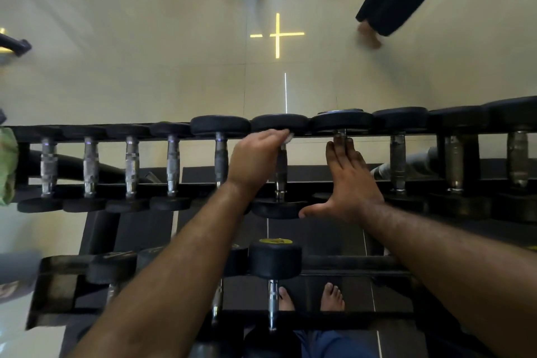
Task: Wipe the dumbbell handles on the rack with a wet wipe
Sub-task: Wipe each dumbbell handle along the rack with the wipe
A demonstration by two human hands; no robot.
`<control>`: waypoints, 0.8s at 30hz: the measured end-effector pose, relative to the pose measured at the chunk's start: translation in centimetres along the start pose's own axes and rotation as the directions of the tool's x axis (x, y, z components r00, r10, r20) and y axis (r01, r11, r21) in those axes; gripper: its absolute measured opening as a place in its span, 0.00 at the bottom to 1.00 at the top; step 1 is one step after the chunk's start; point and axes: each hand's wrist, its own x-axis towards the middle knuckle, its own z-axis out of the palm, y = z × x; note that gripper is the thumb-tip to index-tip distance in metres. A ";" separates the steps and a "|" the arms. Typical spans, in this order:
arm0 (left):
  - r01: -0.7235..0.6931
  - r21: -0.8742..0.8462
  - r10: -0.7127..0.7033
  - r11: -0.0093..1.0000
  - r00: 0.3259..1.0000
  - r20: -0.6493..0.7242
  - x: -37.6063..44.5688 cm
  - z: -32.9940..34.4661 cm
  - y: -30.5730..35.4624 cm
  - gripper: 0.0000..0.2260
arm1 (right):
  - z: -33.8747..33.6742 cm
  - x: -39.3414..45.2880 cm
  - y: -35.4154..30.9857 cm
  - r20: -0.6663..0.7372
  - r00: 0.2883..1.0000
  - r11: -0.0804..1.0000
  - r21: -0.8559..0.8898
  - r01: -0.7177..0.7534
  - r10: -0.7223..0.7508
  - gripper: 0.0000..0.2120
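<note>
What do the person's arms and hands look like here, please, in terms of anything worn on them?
Both forearms are bare to the bottom edge of the picture, with no sleeves in view. The left hand and right hand wear no gloves, and no watch, ring or wristband shows on either.

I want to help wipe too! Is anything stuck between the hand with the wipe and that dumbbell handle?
No. The left hand with the wet wipe is already on the handle.
</note>
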 end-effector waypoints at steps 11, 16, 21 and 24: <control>0.145 -0.218 0.034 0.965 0.756 0.654 -3.5 -1.5 -1.4 0.13 | 0.0 0.0 0.0 -0.010 1.000 1.000 -0.010 0.004 -0.005 0.81; 0.238 -0.233 -0.118 0.943 0.893 0.434 -1.0 -1.9 -0.1 0.06 | 0.0 -0.1 0.0 -0.009 1.000 1.000 -0.012 0.000 0.000 0.81; 0.130 -0.127 0.005 0.983 0.680 0.734 -1.8 -0.3 2.3 0.09 | -0.1 -0.1 0.0 -0.005 1.000 1.000 -0.009 0.004 -0.004 0.82; 0.250 -0.169 -0.032 0.953 0.642 0.766 -2.5 -2.3 1.8 0.10 | -0.1 0.0 -0.1 -0.015 1.000 1.000 -0.009 0.006 -0.006 0.82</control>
